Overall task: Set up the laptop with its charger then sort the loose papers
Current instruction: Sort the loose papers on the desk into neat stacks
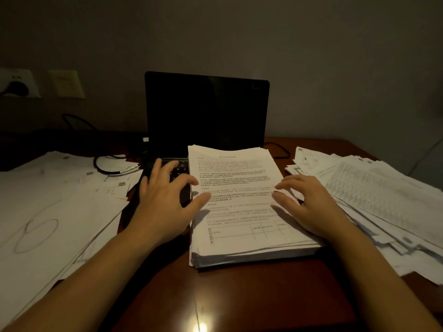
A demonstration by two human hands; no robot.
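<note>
A black laptop stands open with a dark screen at the back middle of the desk. A thick squared stack of printed papers lies over the right part of its keyboard and the desk in front. My left hand hovers with spread fingers at the stack's left edge, over the keyboard. My right hand rests with fingers apart at the stack's right edge. A black charger cable loops left of the laptop. Neither hand grips anything.
Loose sheets cover the desk's left side; a messy heap of papers fills the right side. A wall socket with a black plug is at the far left. Bare brown desk lies in front.
</note>
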